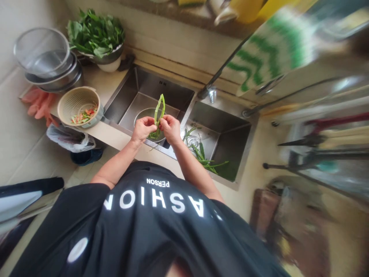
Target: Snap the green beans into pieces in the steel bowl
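Note:
A green vegetable stem (160,107) stands up in a bent loop between my two hands, above the left sink basin. My left hand (143,129) pinches its lower end with thumb and finger. On the other side my right hand (170,129) is closed on the same stem. Below them a round bowl (140,114) sits in the basin, with cut green pieces (154,134) inside; the hands partly cover it. More long green stems (201,155) lie in the right sink basin (229,148).
Leafy greens (96,34) fill a colander at the back left. Stacked metal bowls (52,79) and a beige basket (62,105) of chopped red and green pieces stand on the left counter. A faucet (212,94) rises behind the sinks; a bagged bin (72,140) is below left.

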Motion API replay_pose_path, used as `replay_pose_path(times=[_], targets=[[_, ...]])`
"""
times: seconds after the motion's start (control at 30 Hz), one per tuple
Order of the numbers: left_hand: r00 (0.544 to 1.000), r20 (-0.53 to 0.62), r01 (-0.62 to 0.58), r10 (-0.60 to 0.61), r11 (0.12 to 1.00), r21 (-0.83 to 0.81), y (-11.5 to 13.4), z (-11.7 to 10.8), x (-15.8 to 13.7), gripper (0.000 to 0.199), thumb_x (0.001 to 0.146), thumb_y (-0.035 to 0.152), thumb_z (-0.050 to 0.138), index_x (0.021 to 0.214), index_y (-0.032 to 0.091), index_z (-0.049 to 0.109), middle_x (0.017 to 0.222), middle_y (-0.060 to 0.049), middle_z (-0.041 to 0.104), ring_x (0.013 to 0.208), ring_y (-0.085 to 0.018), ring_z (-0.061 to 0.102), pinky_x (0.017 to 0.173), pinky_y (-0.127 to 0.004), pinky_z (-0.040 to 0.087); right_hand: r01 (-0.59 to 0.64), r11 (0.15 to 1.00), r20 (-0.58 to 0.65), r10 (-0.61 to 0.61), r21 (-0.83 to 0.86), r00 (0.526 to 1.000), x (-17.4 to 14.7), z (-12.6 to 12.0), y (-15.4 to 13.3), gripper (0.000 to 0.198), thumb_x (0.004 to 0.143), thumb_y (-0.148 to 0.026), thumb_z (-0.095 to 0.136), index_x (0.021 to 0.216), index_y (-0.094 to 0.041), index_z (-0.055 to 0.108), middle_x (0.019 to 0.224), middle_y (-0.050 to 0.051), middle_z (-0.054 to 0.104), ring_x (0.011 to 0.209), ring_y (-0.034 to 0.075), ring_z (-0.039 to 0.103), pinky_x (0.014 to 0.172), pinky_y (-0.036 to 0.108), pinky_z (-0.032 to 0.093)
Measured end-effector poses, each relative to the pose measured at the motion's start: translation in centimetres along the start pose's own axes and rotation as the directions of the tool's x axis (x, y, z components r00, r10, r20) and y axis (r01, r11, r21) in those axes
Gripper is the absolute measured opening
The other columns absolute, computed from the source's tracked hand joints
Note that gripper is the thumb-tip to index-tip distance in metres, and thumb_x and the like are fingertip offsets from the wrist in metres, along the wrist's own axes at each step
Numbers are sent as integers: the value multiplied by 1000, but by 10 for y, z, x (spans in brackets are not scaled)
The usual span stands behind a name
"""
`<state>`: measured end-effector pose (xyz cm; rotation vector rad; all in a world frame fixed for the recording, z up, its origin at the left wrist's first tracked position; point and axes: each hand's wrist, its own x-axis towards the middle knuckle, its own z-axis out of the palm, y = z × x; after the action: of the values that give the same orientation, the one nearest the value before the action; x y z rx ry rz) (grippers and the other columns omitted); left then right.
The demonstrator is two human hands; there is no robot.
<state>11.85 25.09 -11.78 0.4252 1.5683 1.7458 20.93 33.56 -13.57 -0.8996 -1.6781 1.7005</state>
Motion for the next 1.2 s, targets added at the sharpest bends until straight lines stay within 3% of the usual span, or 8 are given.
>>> replay_pose_path(times=[0.1,0.2,0.33,0.53,0.7,0.87,1.07,1.2], targets=[[1000,-11,2,-2,999,-41,-1,0,0,25,47,18,75,71,14,67,62,2,67,57,-10,59,58,-23,50,-120,977,5,121,179,993,2,3,1,21,80,-40,57,75,-20,55,58,-4,53,52,8,46,53,23,40],[999,-22,-31,31,999,-24,-1,-2,0,28,47,20,79,72,14,68,64,2,68,58,-10,60,60,-24,52,-132,965,88,115,227,990,3,-2,-1,27,78,-45,62,81,-19,58,62,-4,55,53,8,46,54,23,40],[993,-56,-104,106,994,26,0,-4,1,27,48,19,80,72,14,68,66,1,69,59,-10,60,62,-24,51,-22,1000,209,18,13,978,1,-11,0,30,76,-47,64,83,-17,65,60,-4,55,55,9,45,54,24,37],[996,-87,-17,12,998,-53,-2,1,3,30,47,19,79,74,14,65,66,3,67,57,-8,59,57,-22,49,86,975,46,-78,-204,996,-1,-5,5,22,78,-35,53,75,-17,64,63,-2,58,60,11,48,60,26,38],[987,-129,75,-94,987,-141,-1,5,5,26,48,14,72,70,14,59,61,7,61,52,-4,53,53,-18,46,-105,994,27,104,31,994,-4,11,12,18,79,-36,51,73,-19,56,56,-5,51,52,10,44,52,23,36],[986,-144,57,-80,986,-157,2,4,5,23,50,12,69,69,15,57,60,7,59,50,-3,51,52,-17,45,-202,965,-36,211,165,977,0,17,13,13,79,-31,53,72,-20,52,56,-6,48,49,8,42,48,21,35],[976,-211,20,-59,983,-183,7,-12,10,26,50,15,72,73,15,59,59,6,59,49,-4,52,51,-18,45,-228,941,-258,292,250,921,26,-16,13,14,84,-23,52,72,-19,49,55,-6,50,47,6,43,46,18,33],[960,-273,0,-55,980,-198,9,-30,16,29,49,16,74,74,16,58,58,8,57,49,-4,54,52,-16,46,-239,857,-260,385,457,885,40,-50,11,11,85,-22,55,79,-20,46,58,-7,55,45,5,46,42,14,32]])
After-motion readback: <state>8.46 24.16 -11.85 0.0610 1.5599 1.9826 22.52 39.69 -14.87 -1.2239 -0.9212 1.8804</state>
